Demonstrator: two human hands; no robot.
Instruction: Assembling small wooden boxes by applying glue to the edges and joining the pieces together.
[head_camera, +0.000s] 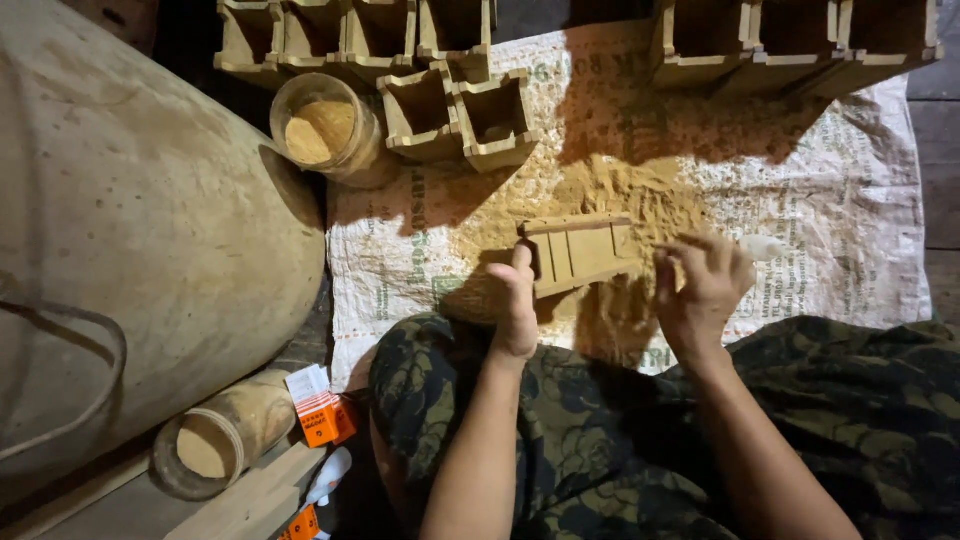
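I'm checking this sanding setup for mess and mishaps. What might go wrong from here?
1. The left hand steadies the wooden slatted piece only at its end; it might slip while the right hand works beside it.
2. Loose sawdust covers the woven sack and could spread onto the floor.
3. The open jar of powder stands by the sack's edge, near the wooden boxes, and may tip.

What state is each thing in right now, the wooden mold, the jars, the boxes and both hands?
Wooden mold: lying on the sack, held at its left end.
Left hand: grip on the mold's end.
Right hand: fingers curled, over the powder; grip unclear.
Open jar: upright, holding powder.
Second jar: lying on its side.
Wooden boxes: empty.
Sack: spread flat, powder-covered.
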